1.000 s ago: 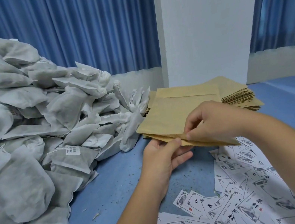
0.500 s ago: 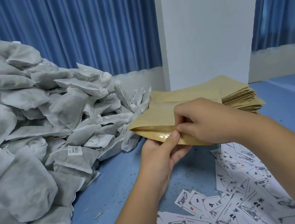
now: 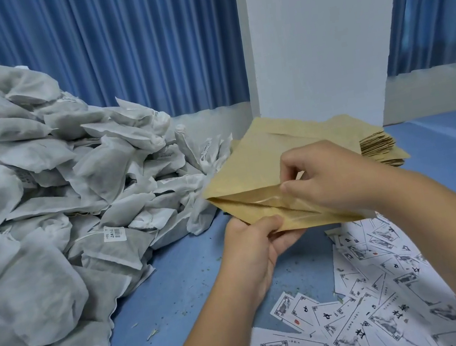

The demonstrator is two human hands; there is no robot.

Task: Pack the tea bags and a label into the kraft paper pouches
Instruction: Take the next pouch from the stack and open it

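Left grip point(image 3: 251, 249): bare forearm angled in from below, thumb on top, fingers beneath, pinching the lower lip of the kraft pouch point(image 3: 250, 169). Right grip point(image 3: 331, 176): forearm in from the right, thumb and forefinger pinching the upper lip, other fingers curled.

Tea bags point(image 3: 58, 202) heaped left, pouch stack point(image 3: 373, 141) behind the held pouch point(image 3: 251, 174), labels point(image 3: 367, 316) spread front right

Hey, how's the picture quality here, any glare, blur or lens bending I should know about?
Head view: soft, even light with faint shadows; a small sheen on the lining at the mouth of the kraft pouch; wide-angle bending leans the white pillar; the tea bag pile looks soft toward the lower left edge.
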